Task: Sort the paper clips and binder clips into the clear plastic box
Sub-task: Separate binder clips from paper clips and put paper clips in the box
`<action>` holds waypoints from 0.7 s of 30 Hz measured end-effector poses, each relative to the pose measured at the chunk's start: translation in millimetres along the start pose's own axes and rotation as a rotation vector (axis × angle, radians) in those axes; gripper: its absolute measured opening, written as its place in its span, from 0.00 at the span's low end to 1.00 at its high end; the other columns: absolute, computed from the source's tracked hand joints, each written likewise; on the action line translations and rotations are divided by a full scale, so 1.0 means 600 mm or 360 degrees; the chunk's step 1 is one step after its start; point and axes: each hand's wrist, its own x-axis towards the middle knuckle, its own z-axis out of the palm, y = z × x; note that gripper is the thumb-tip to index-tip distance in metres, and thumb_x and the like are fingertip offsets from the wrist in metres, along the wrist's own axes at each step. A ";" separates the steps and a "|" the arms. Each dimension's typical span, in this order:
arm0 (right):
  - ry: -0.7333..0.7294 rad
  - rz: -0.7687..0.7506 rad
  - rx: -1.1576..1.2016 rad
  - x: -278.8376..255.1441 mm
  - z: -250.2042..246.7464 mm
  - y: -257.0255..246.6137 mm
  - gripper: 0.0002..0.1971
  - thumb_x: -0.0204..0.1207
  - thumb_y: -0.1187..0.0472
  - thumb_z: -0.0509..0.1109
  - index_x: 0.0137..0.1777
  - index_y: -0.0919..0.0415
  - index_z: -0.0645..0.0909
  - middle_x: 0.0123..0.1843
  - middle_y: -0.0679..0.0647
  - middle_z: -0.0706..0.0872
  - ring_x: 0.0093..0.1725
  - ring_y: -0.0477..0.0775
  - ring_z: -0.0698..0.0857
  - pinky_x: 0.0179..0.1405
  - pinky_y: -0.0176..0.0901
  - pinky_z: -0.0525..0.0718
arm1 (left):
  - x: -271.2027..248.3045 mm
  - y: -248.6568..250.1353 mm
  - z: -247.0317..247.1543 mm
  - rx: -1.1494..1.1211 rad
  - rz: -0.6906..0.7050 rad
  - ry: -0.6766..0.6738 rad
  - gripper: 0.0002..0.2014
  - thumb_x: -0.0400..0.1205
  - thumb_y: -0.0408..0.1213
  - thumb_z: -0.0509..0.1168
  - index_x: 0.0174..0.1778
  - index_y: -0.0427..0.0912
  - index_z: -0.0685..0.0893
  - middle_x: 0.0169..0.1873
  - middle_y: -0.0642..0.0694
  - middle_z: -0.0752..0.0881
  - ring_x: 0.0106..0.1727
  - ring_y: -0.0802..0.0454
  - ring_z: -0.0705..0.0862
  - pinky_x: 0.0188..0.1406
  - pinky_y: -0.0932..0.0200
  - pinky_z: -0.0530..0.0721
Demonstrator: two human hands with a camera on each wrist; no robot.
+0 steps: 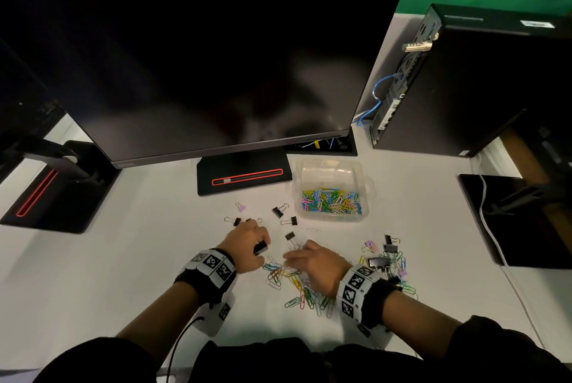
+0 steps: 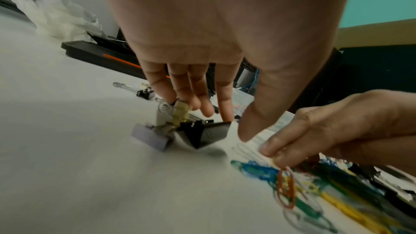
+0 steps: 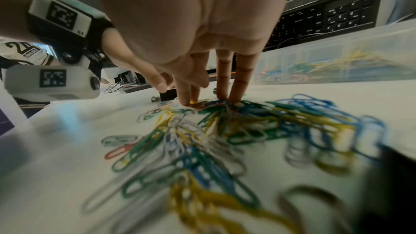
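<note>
Your left hand [image 1: 247, 245] holds a large black binder clip [image 1: 260, 248] just above the white worktop [image 1: 123, 259]. The left wrist view shows smaller clips, one lilac [image 2: 150, 137], bunched against it under your fingers, the thumb standing apart from the clip. So the left grip is closed around binder clips. Your right hand [image 1: 315, 262] lies flat over the loose pile of coloured paper clips [image 1: 297, 285], fingers straight, fingertips [image 3: 188, 102] pressing down on the far edge of the heap — a wide grip, holding nothing.

The clear plastic box [image 1: 334, 190] sits beyond your right hand, near the monitor's base [image 1: 244, 177]. One half holds a bed of coloured paper clips; the other half looks bare. Several black binder clips [image 1: 280, 212] lie scattered between the box and your left hand. Another cluster of binder clips [image 1: 382, 257] — black and lilac — rests to the right of your right wrist.
</note>
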 end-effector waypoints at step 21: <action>0.0191 0.0270 0.0257 -0.049 0.029 0.060 0.29 0.76 0.72 0.56 0.77 0.53 0.65 0.81 0.48 0.63 0.82 0.52 0.56 0.80 0.39 0.51 | -0.003 0.054 0.017 0.0622 0.0001 0.0181 0.26 0.82 0.43 0.56 0.77 0.47 0.64 0.76 0.46 0.63 0.77 0.44 0.61 0.75 0.44 0.60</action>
